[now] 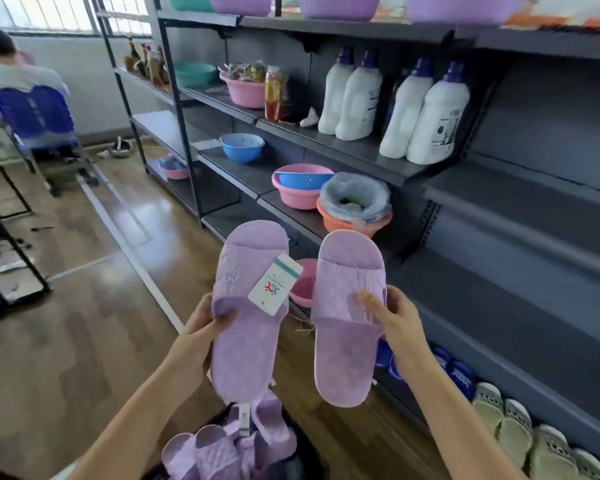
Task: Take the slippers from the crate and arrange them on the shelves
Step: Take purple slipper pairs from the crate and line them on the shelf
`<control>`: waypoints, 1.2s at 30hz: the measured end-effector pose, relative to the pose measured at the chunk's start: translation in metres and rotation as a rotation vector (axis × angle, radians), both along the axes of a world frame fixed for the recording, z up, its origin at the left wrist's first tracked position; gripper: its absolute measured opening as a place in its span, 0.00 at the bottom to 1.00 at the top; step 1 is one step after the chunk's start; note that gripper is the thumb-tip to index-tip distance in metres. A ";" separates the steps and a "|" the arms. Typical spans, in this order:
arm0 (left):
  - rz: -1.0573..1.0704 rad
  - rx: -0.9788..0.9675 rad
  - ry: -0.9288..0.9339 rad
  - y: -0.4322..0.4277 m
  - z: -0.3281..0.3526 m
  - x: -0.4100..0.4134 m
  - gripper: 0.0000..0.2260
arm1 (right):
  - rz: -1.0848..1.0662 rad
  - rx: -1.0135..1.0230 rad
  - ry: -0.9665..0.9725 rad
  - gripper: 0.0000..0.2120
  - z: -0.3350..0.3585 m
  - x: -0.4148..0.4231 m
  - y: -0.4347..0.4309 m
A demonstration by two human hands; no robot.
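I hold a pair of lilac slippers up in front of the shelves, soles toward the floor, toes away from me. My left hand [197, 336] grips the left slipper [246, 327] at its side; a white paper tag [275, 284] hangs from its strap. My right hand [394, 318] grips the right slipper [343, 344], thumb across the strap. Below, a dark crate [302, 455] holds several more lilac slippers [222, 448]. On the bottom shelf [520, 386] at right stand blue slippers [461, 375] and beige slippers [520, 431] in a row.
Grey shelves [499, 199] at right are bare. Pink and orange basins [300, 195], a blue bowl [241, 147] and white detergent bottles [430, 123] fill shelves to the left. A person [25, 95] sits on a chair at the far left. Black frames [11, 244] stand on the wooden floor.
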State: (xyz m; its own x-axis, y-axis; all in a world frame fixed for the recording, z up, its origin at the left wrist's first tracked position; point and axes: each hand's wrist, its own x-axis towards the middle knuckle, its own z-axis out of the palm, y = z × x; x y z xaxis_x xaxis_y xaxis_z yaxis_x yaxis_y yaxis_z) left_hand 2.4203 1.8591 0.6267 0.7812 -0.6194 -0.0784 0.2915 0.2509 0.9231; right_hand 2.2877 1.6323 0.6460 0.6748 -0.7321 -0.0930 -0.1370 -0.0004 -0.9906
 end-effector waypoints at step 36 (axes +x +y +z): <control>-0.428 -0.016 -0.080 -0.471 0.053 -0.081 0.09 | -0.520 -0.110 -0.039 0.18 0.058 -0.171 -0.368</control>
State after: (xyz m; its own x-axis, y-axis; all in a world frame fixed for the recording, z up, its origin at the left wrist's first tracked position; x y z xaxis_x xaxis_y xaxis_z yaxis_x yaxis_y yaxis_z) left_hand 2.3392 1.3880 0.6793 0.4568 -0.8894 -0.0155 0.3001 0.1376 0.9439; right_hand 2.1168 1.2644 0.7041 0.2221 -0.9748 0.0212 -0.1095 -0.0465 -0.9929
